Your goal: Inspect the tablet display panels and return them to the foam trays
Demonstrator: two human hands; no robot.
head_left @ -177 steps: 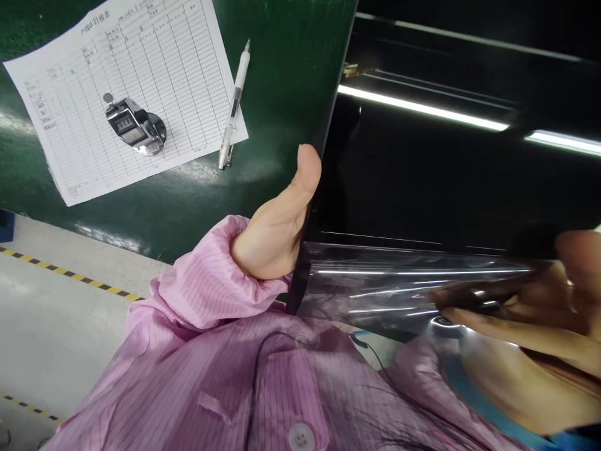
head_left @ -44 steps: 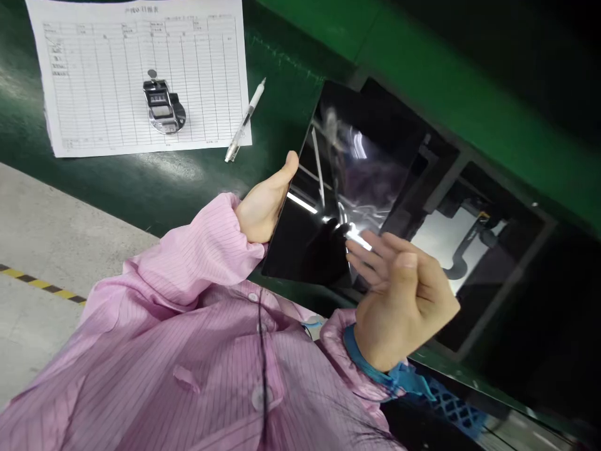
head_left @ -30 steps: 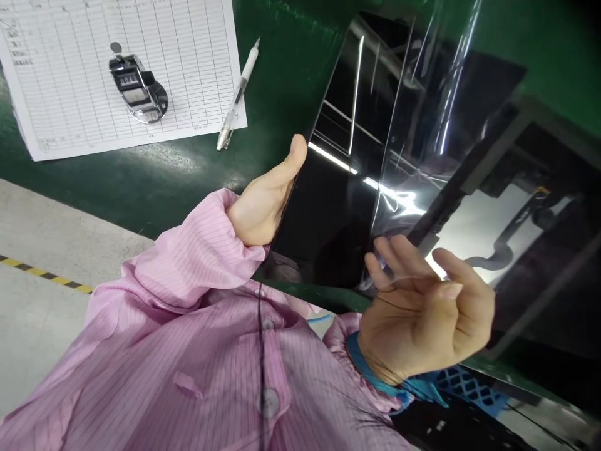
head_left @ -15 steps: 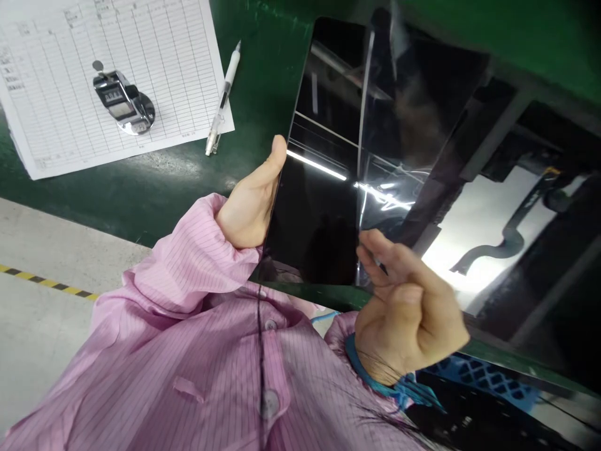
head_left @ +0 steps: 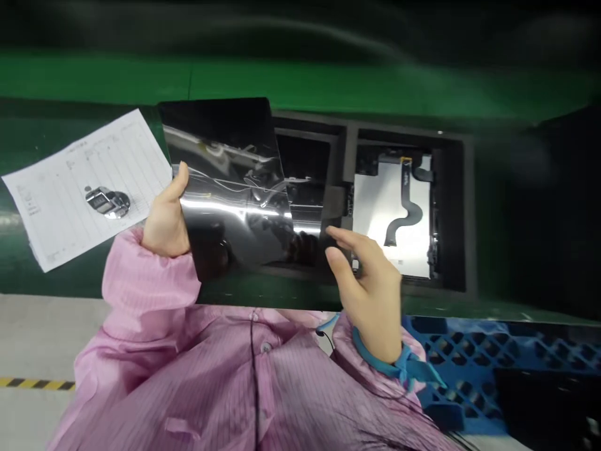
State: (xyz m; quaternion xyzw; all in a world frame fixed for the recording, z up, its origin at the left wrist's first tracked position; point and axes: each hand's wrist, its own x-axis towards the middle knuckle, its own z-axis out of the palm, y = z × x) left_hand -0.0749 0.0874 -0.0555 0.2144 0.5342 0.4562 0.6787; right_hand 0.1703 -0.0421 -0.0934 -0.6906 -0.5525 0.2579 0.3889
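My left hand [head_left: 168,216] grips the left edge of a glossy black display panel [head_left: 225,244], thumb on its front and the other fingers hidden behind it. The panel is raised over the bench, and wavy reflections suggest a clear film on its face. My right hand [head_left: 369,282], slightly blurred, hovers to the right of the panel with thumb and fingers apart and nothing visible between them. Beneath it lies a dark foam tray [head_left: 469,219] with two compartments. In the right compartment rests a silvery display part [head_left: 370,207] with a dark flex cable [head_left: 406,207]; the left one is partly covered by the panel.
To the left, a metal tally counter [head_left: 107,202] sits on a printed form [head_left: 61,219]. The green bench [head_left: 94,263] runs across the view. A blue plastic crate [head_left: 460,357] stands below its front edge at the right.
The panel has moved left, over the tray's left side. My right hand has moved from beside the film's edge, its fingers now spread. The view has levelled, and the pen is out of sight.
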